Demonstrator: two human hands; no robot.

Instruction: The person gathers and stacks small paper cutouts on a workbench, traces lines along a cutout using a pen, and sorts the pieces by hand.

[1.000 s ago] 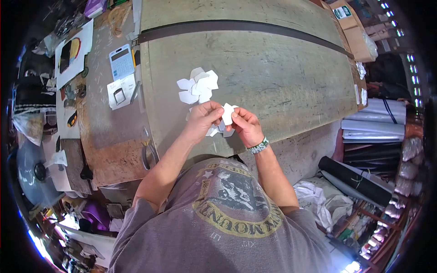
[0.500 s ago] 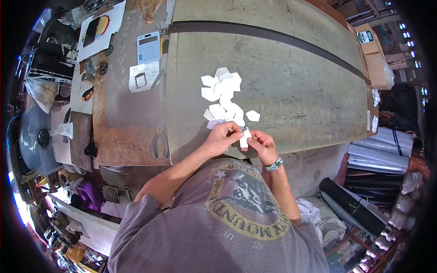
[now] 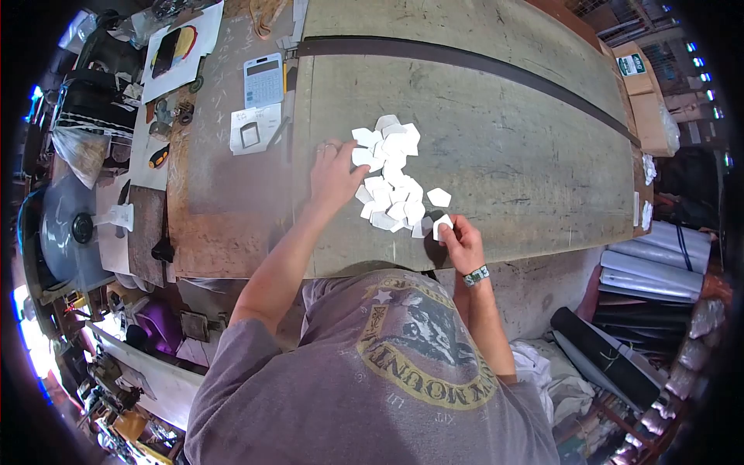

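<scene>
A loose heap of small white pentagon-shaped pieces (image 3: 396, 142) lies on the worn table. My left hand (image 3: 335, 172) is at the heap's left edge, thumb and fingers apart around a white piece (image 3: 361, 157); whether it grips that piece is unclear. Between the thumb and fingers of my right hand (image 3: 465, 243) is a white pentagonal piece (image 3: 442, 225), held just above the table near its front edge. One single white pentagon (image 3: 439, 197) lies apart, to the right of the heap.
A calculator (image 3: 264, 81), a paper with a drawn outline (image 3: 255, 129) and a yellow-handled cutter (image 3: 159, 157) lie on the left. A dark strip (image 3: 465, 63) crosses the table. Rolls of material (image 3: 651, 267) stand at the right. Cardboard boxes (image 3: 645, 101) sit at the far right.
My left hand has left the piece near my right hand and moved up and left to the heap. My right hand has shifted slightly right, still holding a white piece.
</scene>
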